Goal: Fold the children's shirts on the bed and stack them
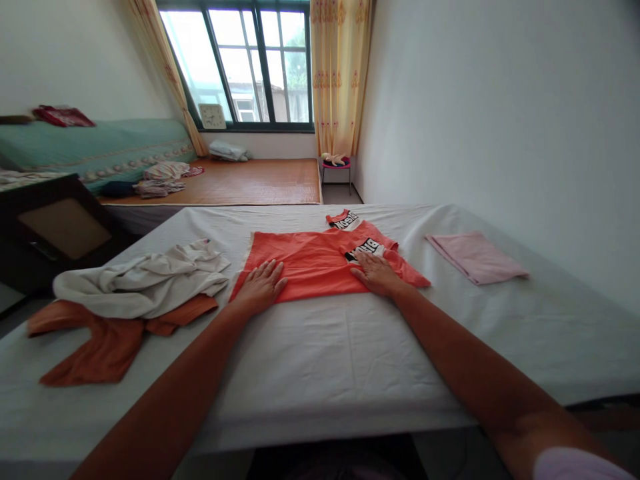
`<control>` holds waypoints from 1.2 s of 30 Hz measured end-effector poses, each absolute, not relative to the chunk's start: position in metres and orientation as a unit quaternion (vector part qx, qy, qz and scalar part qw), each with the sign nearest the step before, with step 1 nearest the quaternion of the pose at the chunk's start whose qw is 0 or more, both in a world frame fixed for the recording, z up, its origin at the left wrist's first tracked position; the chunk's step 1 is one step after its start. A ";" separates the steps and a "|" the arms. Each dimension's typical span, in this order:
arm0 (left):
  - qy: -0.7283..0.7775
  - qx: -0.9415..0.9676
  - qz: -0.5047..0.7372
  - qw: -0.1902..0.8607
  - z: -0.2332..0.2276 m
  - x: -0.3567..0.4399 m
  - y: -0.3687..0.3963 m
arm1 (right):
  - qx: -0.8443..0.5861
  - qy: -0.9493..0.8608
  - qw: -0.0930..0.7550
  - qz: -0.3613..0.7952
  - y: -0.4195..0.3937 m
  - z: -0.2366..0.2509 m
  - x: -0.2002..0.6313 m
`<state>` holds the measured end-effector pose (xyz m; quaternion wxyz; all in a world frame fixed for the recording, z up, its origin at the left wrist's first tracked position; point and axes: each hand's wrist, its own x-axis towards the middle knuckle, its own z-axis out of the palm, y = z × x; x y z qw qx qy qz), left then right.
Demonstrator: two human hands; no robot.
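Note:
An orange-red T-shirt (310, 260) with black and white lettering lies on its side across the table, folded lengthwise, its sleeves and neck toward the right. My left hand (261, 287) rests flat on the shirt's hem end, fingers stretched out. Over the lettering near the sleeve, my right hand (377, 272) also lies flat with its fingers extended. Neither hand grips the cloth. To the left is a crumpled pile with a light grey garment (145, 283) on top of a rust-brown garment (107, 343).
A white cloth (320, 373) covers the table. Folded pink fabric (477, 257) lies at the right, near the wall. Beyond the table are a bed (260, 180) with clothes, a dark cabinet (55, 227) at left, and a small stool (336, 163) under the curtain.

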<state>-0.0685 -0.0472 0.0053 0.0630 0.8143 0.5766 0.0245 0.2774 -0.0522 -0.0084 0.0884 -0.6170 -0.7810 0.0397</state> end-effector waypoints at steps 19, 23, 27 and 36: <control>0.340 0.926 0.113 0.115 0.010 -0.021 -0.062 | -0.296 -0.920 0.237 0.105 -0.079 0.021 0.238; 0.384 0.911 0.086 0.122 0.007 -0.025 -0.056 | -0.293 -0.911 0.234 0.170 -0.087 0.030 0.235; 0.434 0.892 0.075 0.101 0.009 -0.032 -0.051 | -0.296 -0.890 0.208 0.280 -0.089 0.039 0.244; 0.450 0.889 0.056 0.066 0.005 -0.032 -0.052 | -0.433 -0.722 0.198 0.501 -0.068 0.032 0.288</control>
